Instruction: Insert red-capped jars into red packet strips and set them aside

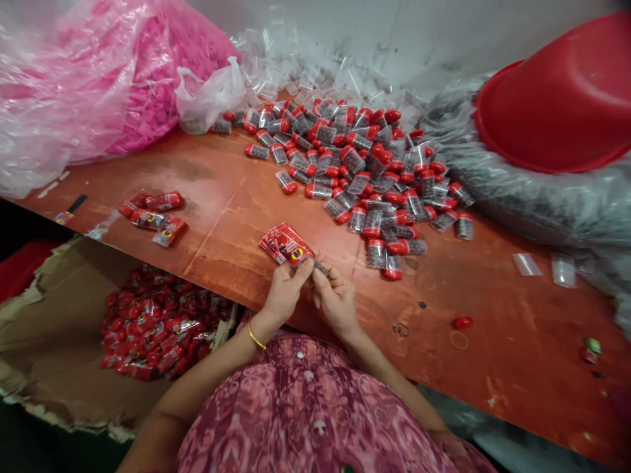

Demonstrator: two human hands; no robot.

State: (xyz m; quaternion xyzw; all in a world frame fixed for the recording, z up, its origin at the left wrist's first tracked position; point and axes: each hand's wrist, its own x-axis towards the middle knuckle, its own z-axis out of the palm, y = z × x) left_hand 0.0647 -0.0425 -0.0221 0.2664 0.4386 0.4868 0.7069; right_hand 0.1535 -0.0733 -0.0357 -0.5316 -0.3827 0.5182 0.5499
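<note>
A fan of glossy red printed labels (pixel 282 240) is gripped by the left hand (pixel 286 290), with its thumb pressed near their lower end, above the front part of the orange-brown tabletop (pixel 221 197). The labels are seen as flat and thin, overlapped with their edges spread, and marked by dark and white print; a yellow round spot is shown on the uppermost one, close to the fingers. A small dark piece (pixel 321 266) is pinched between the thumb and the fingers of the right hand (pixel 338 299), just beside the labels; by the fingers it is partly covered, so its full shape cannot be told. Beyond the hands, many clear red-capped vials (pixel 352 159) with dark contents are heaped, and red-wrapped vials (pixel 165 201) are placed to the left, where the same yellow mark is carried by some
</note>
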